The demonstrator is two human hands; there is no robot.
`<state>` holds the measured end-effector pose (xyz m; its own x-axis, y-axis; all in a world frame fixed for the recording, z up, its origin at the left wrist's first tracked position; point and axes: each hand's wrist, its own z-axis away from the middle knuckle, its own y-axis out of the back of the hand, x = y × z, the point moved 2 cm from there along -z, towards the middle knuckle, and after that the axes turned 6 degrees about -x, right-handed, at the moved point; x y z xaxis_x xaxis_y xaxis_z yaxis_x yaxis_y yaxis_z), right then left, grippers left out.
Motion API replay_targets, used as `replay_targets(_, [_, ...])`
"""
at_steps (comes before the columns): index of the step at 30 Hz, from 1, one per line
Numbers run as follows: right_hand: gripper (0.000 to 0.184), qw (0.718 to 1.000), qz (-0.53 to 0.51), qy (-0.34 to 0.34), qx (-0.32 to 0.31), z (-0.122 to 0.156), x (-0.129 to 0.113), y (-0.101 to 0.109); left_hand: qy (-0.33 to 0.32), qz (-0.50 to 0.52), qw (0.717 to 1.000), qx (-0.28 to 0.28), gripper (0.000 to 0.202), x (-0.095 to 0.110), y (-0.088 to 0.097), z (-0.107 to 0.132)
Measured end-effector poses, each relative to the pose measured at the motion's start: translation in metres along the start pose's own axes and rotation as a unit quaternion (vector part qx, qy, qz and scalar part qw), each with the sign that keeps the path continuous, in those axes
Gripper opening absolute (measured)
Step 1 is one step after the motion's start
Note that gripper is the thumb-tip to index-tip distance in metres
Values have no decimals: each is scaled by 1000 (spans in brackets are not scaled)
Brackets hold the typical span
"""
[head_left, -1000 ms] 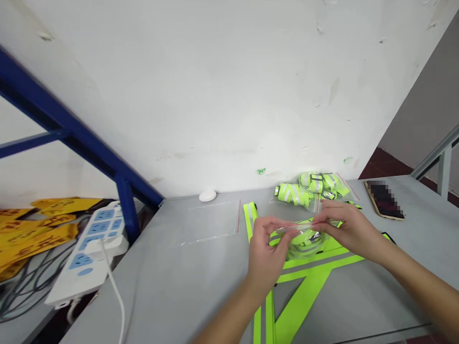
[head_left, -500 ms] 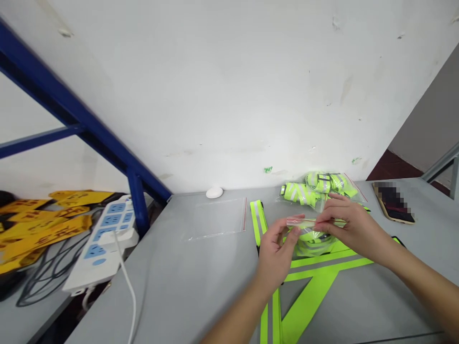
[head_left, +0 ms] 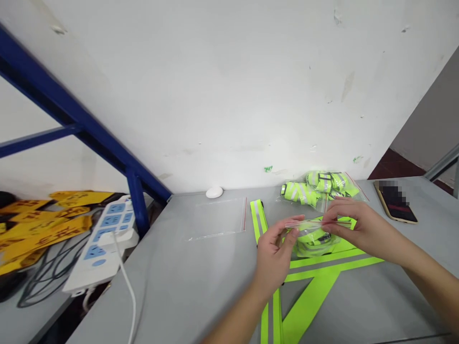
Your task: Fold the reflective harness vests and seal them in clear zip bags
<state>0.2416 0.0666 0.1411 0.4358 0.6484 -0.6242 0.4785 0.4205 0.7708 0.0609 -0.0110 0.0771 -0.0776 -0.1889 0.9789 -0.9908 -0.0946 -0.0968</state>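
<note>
A clear zip bag (head_left: pixel 311 243) with rolled fluorescent yellow-green reflective strap inside is held between both hands. My left hand (head_left: pixel 277 246) pinches the left end of its red-lined zip edge between thumb and fingers. Farther right along the same edge, my right hand (head_left: pixel 349 222) pinches the seal with thumb and forefinger. Beneath the bag lies a flat reflective vest (head_left: pixel 315 296) of yellow-green straps with grey stripes. Behind the right hand are packed bags (head_left: pixel 322 186) holding similar rolled straps, close to the wall.
A flat clear zip bag (head_left: pixel 218 220) lies left of the hands, near a white rounded object (head_left: pixel 214 192). A phone (head_left: pixel 396 203) rests at right. Far left are a power strip (head_left: pixel 103 243) with a white cable, yellow bands (head_left: pixel 46 224) and a blue metal frame (head_left: pixel 138 200).
My right hand has slid slightly right along the bag's zip edge, still pinching it. My left hand keeps its hold at the left end.
</note>
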Motion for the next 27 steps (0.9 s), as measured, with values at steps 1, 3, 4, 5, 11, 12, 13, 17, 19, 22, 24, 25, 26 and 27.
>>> replay_targets(1, [21, 1000, 1, 2, 6, 0, 1, 0, 4, 1, 1000, -4, 27, 0, -1, 0])
replay_targets(3, [18, 1000, 11, 13, 18, 1, 2, -2, 18, 10, 1000, -17, 30, -2, -2, -1])
replay_targets(4, [17, 999, 20, 21, 23, 2, 3, -3, 26, 18, 999, -21, 31, -4, -3, -1])
replay_targets(5, [17, 999, 31, 27, 25, 2, 3, -4, 34, 25, 999, -24, 33, -5, -5, -1])
replay_targets(11, [15, 998, 43, 31, 15, 0, 2, -9, 45, 32, 998, -24, 25, -7, -7, -1])
replay_targets(12, [16, 999, 35, 31, 8, -1, 1, -10, 42, 29, 998, -26, 24, -7, -7, 0])
replay_targets(13, [17, 999, 30, 32, 5, -1, 0, -11, 40, 25, 998, -28, 23, -7, -7, 0])
replay_targets(17, [20, 998, 27, 31, 41, -3, -4, -13, 33, 32, 999, -20, 22, -7, -6, 1])
replay_targets(19, [19, 998, 26, 19, 46, -4, -4, -13, 23, 38, 999, -11, 21, -8, -6, 0])
replay_targets(22, [17, 1000, 17, 1, 19, -6, -6, -13, 13, 34, 999, -19, 19, -7, -7, 1])
replay_targets(24, [18, 1000, 10, -8, 3, -7, -9, -14, 8, 26, 999, -33, 19, -5, -9, 3])
replay_targets(25, [20, 1000, 12, -12, 2, -7, -11, -14, 6, 25, 999, -38, 20, -4, -10, 3])
replay_targets(26, [22, 1000, 19, -16, 3, -7, -12, -14, 5, 26, 999, -43, 20, -4, -10, 4])
replay_targets(27, [23, 999, 32, -19, 8, -6, -14, -15, 5, 30, 999, -45, 21, -3, -10, 5])
